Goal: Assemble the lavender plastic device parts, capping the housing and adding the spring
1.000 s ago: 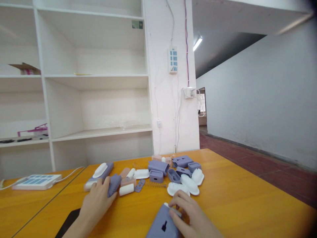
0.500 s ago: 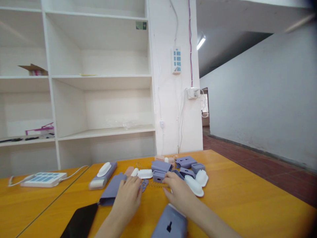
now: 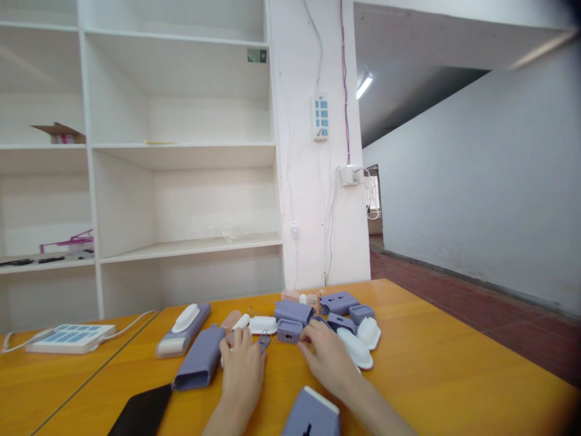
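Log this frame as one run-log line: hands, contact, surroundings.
left hand: flat among small purple and white plastic parts | right hand: fingers at same cluster | grip: cannot tell | near: purple plastic sleeve, orange wooden table

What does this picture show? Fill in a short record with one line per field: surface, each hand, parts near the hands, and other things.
surface: orange table
left hand: flat on the table among small parts, fingers spread
right hand: fingers reaching to a purple box
near hands: white caps, long purple case
front edge: purple block, black phone
far left: white power strip
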`<action>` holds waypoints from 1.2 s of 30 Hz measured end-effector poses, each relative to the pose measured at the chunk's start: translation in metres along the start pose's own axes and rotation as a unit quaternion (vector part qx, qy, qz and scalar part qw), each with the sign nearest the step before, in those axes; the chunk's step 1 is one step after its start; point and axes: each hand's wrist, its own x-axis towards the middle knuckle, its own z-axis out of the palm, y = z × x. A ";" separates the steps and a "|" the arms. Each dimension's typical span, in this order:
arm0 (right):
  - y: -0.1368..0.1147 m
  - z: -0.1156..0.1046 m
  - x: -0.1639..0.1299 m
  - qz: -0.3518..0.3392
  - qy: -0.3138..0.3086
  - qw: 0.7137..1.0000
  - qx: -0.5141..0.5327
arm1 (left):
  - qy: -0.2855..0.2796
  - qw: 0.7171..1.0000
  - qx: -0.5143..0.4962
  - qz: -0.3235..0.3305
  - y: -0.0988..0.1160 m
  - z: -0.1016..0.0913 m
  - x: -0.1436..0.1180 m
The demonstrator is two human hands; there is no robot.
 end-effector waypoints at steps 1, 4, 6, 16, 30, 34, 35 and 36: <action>-0.001 -0.006 0.001 0.002 0.016 0.999 0.034 | -0.002 1.000 -0.008 0.006 -0.001 0.000 -0.001; -0.003 -0.027 0.006 0.018 0.062 0.988 0.143 | -0.015 0.998 -0.044 0.032 -0.002 -0.003 -0.004; 0.000 -0.043 0.006 0.032 0.083 0.971 0.222 | -0.028 0.996 -0.074 0.041 -0.001 -0.004 -0.008; 0.030 -0.080 -0.020 0.141 0.222 0.838 0.478 | -0.100 0.977 -0.185 -0.039 -0.010 0.015 -0.008; 0.030 -0.042 -0.022 0.130 0.003 0.870 0.476 | -0.049 0.911 -0.408 -0.028 0.004 0.021 -0.015; 0.022 -0.031 -0.028 0.126 -0.033 0.881 0.454 | -0.086 0.812 -0.567 -0.108 0.007 0.023 -0.018; 0.020 -0.029 -0.029 0.123 -0.034 0.886 0.447 | -0.091 0.789 -0.597 -0.116 0.007 0.021 -0.022; 0.017 -0.027 -0.030 0.119 -0.032 0.890 0.439 | -0.097 0.770 -0.620 -0.119 0.007 0.018 -0.026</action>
